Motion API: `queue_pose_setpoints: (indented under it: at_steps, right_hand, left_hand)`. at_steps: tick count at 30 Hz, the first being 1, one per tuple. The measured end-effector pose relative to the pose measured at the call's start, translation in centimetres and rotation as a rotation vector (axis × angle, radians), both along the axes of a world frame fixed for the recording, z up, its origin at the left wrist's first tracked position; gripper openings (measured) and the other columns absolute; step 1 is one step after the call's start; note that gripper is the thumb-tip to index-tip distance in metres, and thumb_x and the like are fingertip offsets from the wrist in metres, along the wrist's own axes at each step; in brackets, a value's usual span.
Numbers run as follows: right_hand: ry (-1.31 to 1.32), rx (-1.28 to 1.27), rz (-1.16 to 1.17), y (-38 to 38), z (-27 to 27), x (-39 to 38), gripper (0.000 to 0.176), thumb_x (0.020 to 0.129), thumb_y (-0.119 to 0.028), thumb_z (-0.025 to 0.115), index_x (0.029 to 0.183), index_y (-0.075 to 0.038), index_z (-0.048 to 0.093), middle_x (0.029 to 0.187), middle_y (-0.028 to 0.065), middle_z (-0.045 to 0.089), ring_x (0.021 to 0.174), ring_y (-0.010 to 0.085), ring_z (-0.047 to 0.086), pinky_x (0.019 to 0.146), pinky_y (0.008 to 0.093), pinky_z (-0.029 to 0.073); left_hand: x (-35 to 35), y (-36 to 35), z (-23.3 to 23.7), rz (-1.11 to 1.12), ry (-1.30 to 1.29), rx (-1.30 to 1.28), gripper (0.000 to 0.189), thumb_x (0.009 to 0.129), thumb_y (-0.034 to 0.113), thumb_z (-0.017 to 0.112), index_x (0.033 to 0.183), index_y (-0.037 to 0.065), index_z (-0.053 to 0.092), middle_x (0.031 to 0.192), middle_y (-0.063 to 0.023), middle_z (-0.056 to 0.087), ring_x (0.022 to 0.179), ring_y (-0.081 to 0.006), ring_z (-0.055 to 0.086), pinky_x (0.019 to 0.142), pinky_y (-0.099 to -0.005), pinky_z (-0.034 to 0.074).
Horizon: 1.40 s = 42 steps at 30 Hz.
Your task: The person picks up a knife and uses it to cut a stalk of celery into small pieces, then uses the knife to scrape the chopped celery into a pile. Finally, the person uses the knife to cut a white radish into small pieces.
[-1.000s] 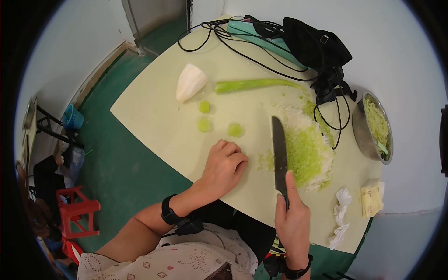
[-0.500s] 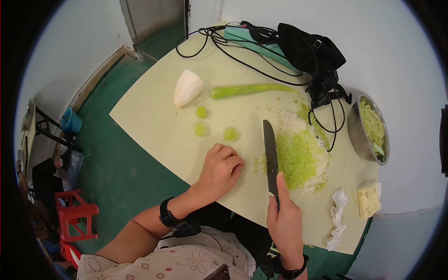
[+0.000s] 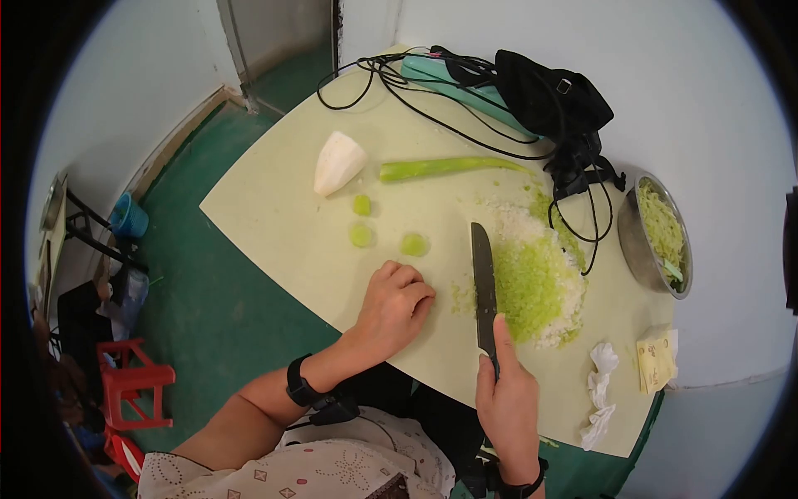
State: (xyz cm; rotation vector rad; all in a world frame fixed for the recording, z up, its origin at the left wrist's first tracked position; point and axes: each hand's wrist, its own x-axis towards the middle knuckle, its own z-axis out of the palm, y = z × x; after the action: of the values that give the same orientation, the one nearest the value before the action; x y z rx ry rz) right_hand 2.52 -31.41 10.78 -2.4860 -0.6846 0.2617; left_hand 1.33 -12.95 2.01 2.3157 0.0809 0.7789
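Observation:
My right hand point(image 3: 509, 399) is wrapped round the handle of a dark-bladed knife point(image 3: 483, 283), whose blade lies along the left edge of a pile of finely chopped green and white bits point(image 3: 532, 279). My left hand point(image 3: 396, 306) rests on the pale table point(image 3: 274, 208), its fingers curled; whether they hold anything is hidden. Beyond it are a green round piece point(image 3: 413, 244), another round piece point(image 3: 360, 234) and a small green chunk point(image 3: 362, 205). Farther back lie a peeled white piece point(image 3: 339, 163) and a long green stalk point(image 3: 453, 168).
At the right stands a metal bowl point(image 3: 657, 237) of green shreds. Black cables and a black bag point(image 3: 553, 91) lie at the back over a teal case point(image 3: 465, 90). Crumpled tissue point(image 3: 600, 391) and a yellow packet point(image 3: 657, 362) are at the right. A red stool point(image 3: 137, 378) stands on the floor.
The whole view has shifted slightly, with the table and its items a little lower. Both hands and the knife keep nearly the same pose.

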Motion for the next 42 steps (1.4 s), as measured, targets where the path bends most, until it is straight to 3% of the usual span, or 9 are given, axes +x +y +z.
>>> queue_pose_setpoints:
  at_steps: [6, 9, 33, 36, 42]
  right_hand:
    - [0.01, 0.06, -0.017, 0.2, 0.3, 0.0, 0.052, 0.085, -0.003, 0.053, 0.135, -0.001, 0.037, 0.066, 0.0184, 0.056, 0.056, 0.0349, 0.056, 0.052, 0.0414, 0.044]
    - [-0.021, 0.098, 0.009, 0.2, -0.5, 0.1, 0.05, 0.086, -0.002, 0.051, 0.135, -0.001, 0.039, 0.057, 0.0178, 0.046, 0.045, 0.0285, 0.044, 0.046, 0.0356, 0.037]
    - [-0.053, 0.126, -0.001, -0.2, -1.1, 0.5, 0.05, 0.085, -0.003, 0.051, 0.134, -0.002, 0.041, 0.055, 0.0163, 0.044, 0.044, 0.0256, 0.042, 0.045, 0.0343, 0.036]
    - [0.048, 0.053, -0.069, -0.2, 0.6, 0.5, 0.05, 0.085, -0.004, 0.053, 0.134, 0.0, 0.04, 0.069, 0.0198, 0.057, 0.056, 0.034, 0.056, 0.053, 0.0399, 0.044]
    - [0.058, 0.052, -0.075, -0.6, 0.3, 0.9, 0.05, 0.085, -0.004, 0.053, 0.133, 0.001, 0.04, 0.063, 0.0187, 0.055, 0.052, 0.0343, 0.054, 0.051, 0.0405, 0.042]
  left_hand:
    - [-0.1, 0.0, 0.1, 0.009, 0.028, -0.017, 0.01, 0.066, -0.001, 0.067, 0.075, 0.003, 0.067, 0.077, -0.0065, 0.057, 0.077, -0.0253, 0.051, 0.07, -0.034, 0.042]
    - [0.0, -0.1, 0.1, 0.006, 0.007, -0.006, 0.014, 0.064, -0.003, 0.067, 0.076, 0.003, 0.067, 0.077, -0.0075, 0.058, 0.074, -0.0259, 0.051, 0.067, -0.0337, 0.044]
    - [0.0, 0.0, 0.1, 0.005, 0.005, -0.006, 0.014, 0.063, -0.003, 0.068, 0.076, 0.004, 0.067, 0.077, -0.0074, 0.058, 0.074, -0.026, 0.051, 0.067, -0.0339, 0.043]
    - [-0.1, 0.2, 0.0, 0.001, 0.006, -0.006, 0.015, 0.063, -0.003, 0.068, 0.076, 0.004, 0.067, 0.077, -0.0074, 0.058, 0.074, -0.026, 0.051, 0.067, -0.0339, 0.044]
    - [0.1, 0.0, -0.2, 0.005, -0.014, -0.005, 0.015, 0.062, -0.004, 0.068, 0.075, 0.004, 0.067, 0.077, -0.0076, 0.058, 0.074, -0.026, 0.051, 0.066, -0.0339, 0.044]
